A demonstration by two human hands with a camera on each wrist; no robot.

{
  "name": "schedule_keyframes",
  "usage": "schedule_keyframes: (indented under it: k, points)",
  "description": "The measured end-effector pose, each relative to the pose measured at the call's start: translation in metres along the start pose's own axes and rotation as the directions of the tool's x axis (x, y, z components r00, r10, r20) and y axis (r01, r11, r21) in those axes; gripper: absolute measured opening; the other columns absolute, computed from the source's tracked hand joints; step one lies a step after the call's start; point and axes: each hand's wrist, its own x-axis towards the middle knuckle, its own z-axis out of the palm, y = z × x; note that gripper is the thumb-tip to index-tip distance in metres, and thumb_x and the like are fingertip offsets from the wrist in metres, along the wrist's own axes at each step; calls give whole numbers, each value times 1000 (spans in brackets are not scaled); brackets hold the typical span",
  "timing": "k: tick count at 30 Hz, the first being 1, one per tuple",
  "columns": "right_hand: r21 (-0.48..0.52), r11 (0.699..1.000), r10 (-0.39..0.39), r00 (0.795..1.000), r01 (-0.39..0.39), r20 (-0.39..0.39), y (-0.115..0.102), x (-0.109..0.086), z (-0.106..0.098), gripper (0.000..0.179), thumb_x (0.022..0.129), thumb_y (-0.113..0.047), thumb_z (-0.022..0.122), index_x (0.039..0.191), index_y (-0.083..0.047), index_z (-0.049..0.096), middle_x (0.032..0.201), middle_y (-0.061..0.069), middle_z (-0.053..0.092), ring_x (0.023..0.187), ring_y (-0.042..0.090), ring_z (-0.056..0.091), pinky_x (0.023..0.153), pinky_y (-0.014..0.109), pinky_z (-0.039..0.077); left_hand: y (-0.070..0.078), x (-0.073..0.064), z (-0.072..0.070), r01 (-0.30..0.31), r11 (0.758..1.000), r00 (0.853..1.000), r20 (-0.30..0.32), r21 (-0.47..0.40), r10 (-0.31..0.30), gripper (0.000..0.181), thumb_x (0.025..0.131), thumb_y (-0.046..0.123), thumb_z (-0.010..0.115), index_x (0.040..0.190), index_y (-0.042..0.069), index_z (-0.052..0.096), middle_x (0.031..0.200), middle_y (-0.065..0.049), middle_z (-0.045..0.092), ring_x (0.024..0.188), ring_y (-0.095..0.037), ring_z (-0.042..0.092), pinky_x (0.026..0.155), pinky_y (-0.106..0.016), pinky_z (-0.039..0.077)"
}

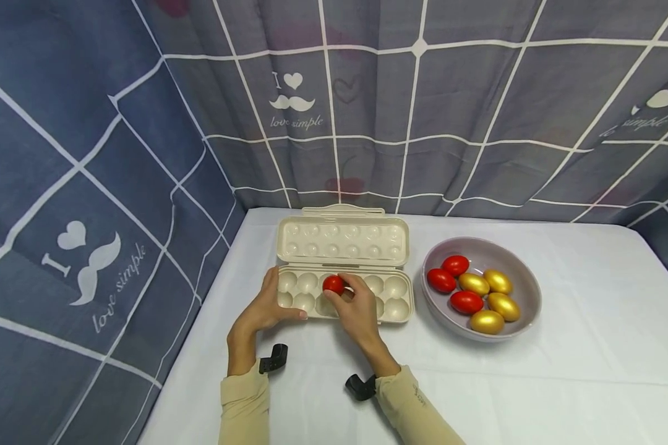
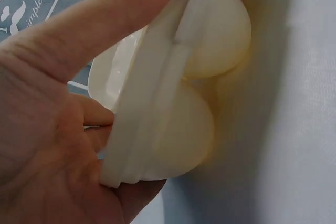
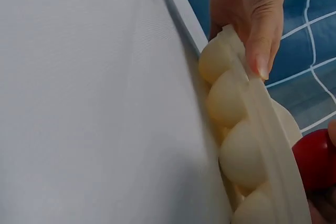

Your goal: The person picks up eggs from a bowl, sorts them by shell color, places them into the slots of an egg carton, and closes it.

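Observation:
A cream plastic egg box [image 1: 342, 241] lies with its lid folded back on the table. My left hand [image 1: 264, 307] holds the box's left end, thumb along the front rim and fingers round the side, as the left wrist view shows close up at the hand [image 2: 58, 129]. Between the thumb and fingers of my right hand [image 1: 362, 309] is a red egg [image 1: 333, 284], over the middle of the back row of cups. The right wrist view catches that red egg [image 3: 315, 158] just above the box rim [image 3: 281, 156]. My right hand hides some of the cups.
Right of the egg box stands a greyish-pink bowl [image 1: 526, 309] holding three red eggs and several gold eggs [image 1: 487, 321]. A white cloth covers the table [image 1: 590, 371]. Grey-blue curtains [image 1: 367, 111] hang behind it and to the left.

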Motion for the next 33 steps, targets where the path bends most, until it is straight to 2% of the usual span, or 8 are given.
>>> schedule_keyframes:
  k: [3,6,11,15,20,23,28,33]
  points:
    - [-82,997,0,1000,0,2,0,6,5,45,79,-6,83,118,9,66,112,18,67,98,32,68,83,36,56,-2,1,-1,-2,1000,1000,-5,10,2,133,68,24,91,154,-6,-6,161,-23,-1,147,-36,5,117,-52,11]
    - [-149,988,33,999,-33,1,-2,13,9,46,79,-5,82,120,7,66,114,20,68,98,33,69,83,37,55,-5,4,-1,11,1000,1000,-14,19,-11,133,69,26,90,153,-8,-8,161,-24,-8,148,-34,-4,117,-51,7]
    - [-217,971,108,994,-102,16,-1,18,14,47,79,-5,81,123,6,66,116,23,65,101,33,68,86,37,54,-8,5,0,-13,1000,1000,-27,-6,13,133,68,25,91,154,-7,-5,162,-23,-3,148,-34,2,117,-53,9]
    - [-285,953,113,993,-102,20,0,19,18,46,80,-6,81,122,6,66,113,23,66,101,32,66,88,40,52,-9,5,-1,-36,999,999,-28,-21,36,132,68,23,92,154,-6,-4,162,-22,1,147,-34,6,116,-53,11]
    - [-368,929,57,998,-45,23,0,20,20,45,79,-8,82,119,7,67,105,23,68,99,34,63,87,46,50,-10,5,-2,-12,1000,1000,-22,-1,12,133,69,27,91,154,-7,-5,162,-22,-4,148,-35,0,116,-55,9]
    - [-411,911,-9,999,26,43,2,19,20,40,80,-10,82,116,5,69,101,19,70,95,32,63,84,45,51,-10,5,-2,-2,1000,1000,-20,0,2,132,69,27,91,154,-6,-6,162,-22,-5,148,-35,-2,116,-55,9]
    - [-466,873,-108,989,143,102,6,17,21,25,86,-13,77,107,-2,70,94,9,71,87,25,62,77,41,52,-11,6,0,-11,1000,1000,-21,-19,10,132,70,25,90,154,-6,-8,162,-22,-8,148,-34,-6,116,-54,6]
    - [-478,865,-123,988,152,91,9,13,18,27,85,-9,76,108,2,68,97,11,71,91,27,62,79,41,51,-12,5,1,1,1000,1000,-8,-26,-1,132,71,25,89,153,-6,-9,161,-23,-11,148,-35,-9,116,-55,4]
